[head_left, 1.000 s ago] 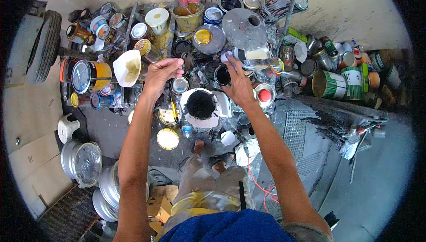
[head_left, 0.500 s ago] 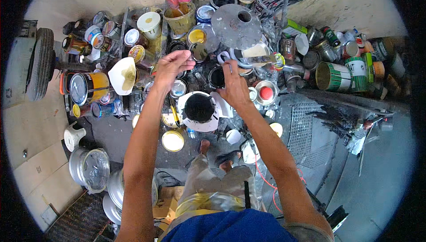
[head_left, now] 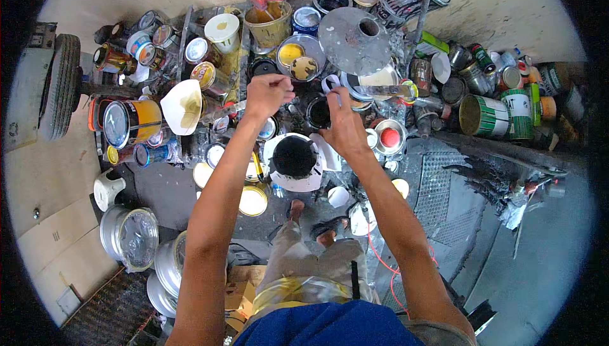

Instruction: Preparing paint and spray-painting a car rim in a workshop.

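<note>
My left hand [head_left: 268, 99] hovers over the workbench with fingers and thumb drawn together. Whether anything is between its fingertips, I cannot make out. Just beyond them, a yellow-and-dark blotched disc [head_left: 303, 68] lies in a clear, shallow round tub [head_left: 315, 46] beside a yellow patch. My right hand [head_left: 344, 125] curls around the right side of a small can [head_left: 318, 112] with dark contents. Nearer me, a wide container of black stuff [head_left: 295, 155] sits in a smeared white surround. A flat blade [head_left: 380, 91] lies across a pale-filled can beyond my right hand.
Paint cans crowd the bench, including a yellow can [head_left: 130, 124] at left and a green-striped can [head_left: 485, 115] at right. A grey disc [head_left: 355, 41] with a hole stands at the back. A white-and-red tin [head_left: 389, 137] sits right of my hand. Wheel rims [head_left: 141, 239] stack at lower left.
The disc was at my left fingertips; now it lies apart from them in the clear tub. My right hand stays at the small can. The whole view has shifted slightly.
</note>
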`<action>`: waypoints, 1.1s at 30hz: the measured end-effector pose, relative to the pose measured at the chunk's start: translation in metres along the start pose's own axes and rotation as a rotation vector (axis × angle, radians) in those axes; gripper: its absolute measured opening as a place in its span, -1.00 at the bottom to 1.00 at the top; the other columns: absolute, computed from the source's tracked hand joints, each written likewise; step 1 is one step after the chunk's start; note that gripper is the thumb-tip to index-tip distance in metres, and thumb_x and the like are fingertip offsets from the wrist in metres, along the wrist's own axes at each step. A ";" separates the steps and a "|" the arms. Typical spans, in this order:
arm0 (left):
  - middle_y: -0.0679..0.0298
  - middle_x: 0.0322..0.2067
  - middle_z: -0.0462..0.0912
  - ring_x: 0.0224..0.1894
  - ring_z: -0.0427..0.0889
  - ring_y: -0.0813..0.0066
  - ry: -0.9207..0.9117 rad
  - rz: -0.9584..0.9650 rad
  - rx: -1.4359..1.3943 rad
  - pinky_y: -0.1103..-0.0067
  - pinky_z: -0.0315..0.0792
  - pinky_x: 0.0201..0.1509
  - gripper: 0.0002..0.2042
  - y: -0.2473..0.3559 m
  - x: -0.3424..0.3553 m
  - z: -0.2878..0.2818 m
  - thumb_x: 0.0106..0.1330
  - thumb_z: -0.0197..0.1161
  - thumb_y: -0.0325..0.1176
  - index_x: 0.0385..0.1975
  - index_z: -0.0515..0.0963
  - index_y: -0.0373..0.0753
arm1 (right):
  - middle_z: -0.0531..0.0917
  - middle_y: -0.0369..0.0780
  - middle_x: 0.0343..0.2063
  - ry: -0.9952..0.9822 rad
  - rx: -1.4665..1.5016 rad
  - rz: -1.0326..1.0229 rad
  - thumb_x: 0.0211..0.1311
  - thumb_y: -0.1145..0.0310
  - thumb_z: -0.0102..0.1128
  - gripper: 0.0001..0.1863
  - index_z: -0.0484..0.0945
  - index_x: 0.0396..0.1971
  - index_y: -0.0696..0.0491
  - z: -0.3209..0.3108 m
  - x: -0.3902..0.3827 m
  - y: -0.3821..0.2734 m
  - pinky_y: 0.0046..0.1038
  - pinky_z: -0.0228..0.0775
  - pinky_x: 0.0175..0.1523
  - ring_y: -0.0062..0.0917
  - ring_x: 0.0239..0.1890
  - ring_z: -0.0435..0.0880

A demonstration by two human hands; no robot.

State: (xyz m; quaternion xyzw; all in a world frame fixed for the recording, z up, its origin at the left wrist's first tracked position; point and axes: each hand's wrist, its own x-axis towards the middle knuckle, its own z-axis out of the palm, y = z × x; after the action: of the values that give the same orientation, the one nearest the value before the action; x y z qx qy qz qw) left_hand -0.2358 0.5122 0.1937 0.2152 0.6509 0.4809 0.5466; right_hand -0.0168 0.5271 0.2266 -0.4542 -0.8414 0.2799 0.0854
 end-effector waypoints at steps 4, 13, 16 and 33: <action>0.15 -0.25 0.77 -0.25 0.76 0.46 -0.145 0.238 0.547 0.55 0.66 -0.17 -0.74 -0.007 -0.025 -0.008 0.38 0.34 -0.43 0.00 0.66 -0.40 | 0.32 0.01 0.18 -0.018 -0.099 0.084 -0.19 0.47 0.64 -0.16 0.29 0.13 0.15 0.005 0.007 -0.004 -0.08 0.68 -0.15 0.08 -0.19 0.72; 0.01 -0.14 0.75 -0.16 0.75 0.25 -0.320 0.361 0.709 0.44 0.58 0.00 -0.71 -0.004 -0.043 0.001 0.37 0.33 -0.39 0.02 0.67 -0.35 | 0.35 0.02 0.13 0.027 -0.045 0.030 -0.16 0.49 0.60 -0.19 0.31 0.14 0.12 0.006 -0.001 -0.004 -0.04 0.66 -0.16 0.12 -0.20 0.71; 0.01 -0.19 0.75 -0.20 0.74 0.29 -0.387 0.407 0.788 0.44 0.58 -0.05 -0.69 0.001 -0.044 0.000 0.32 0.39 -0.34 0.01 0.68 -0.34 | 0.37 0.00 0.15 0.050 -0.047 -0.062 -0.19 0.51 0.58 -0.18 0.31 0.15 0.10 0.007 -0.002 0.006 -0.04 0.66 -0.15 0.11 -0.17 0.70; -0.04 -0.42 0.73 -0.35 0.70 -0.05 -0.097 0.498 0.820 0.24 0.54 -0.09 -0.84 -0.002 -0.057 0.025 0.15 0.47 -0.39 -0.38 0.73 -0.36 | 0.34 -0.13 0.31 -0.046 -0.122 -0.321 -0.27 0.62 0.52 -0.22 0.34 0.07 0.09 -0.009 0.007 0.018 -0.07 0.65 -0.06 0.03 -0.07 0.70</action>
State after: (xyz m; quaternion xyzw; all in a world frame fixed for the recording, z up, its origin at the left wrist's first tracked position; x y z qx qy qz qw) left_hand -0.1945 0.4748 0.2223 0.5845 0.6893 0.2902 0.3148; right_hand -0.0043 0.5439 0.2235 -0.3117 -0.9204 0.2214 0.0818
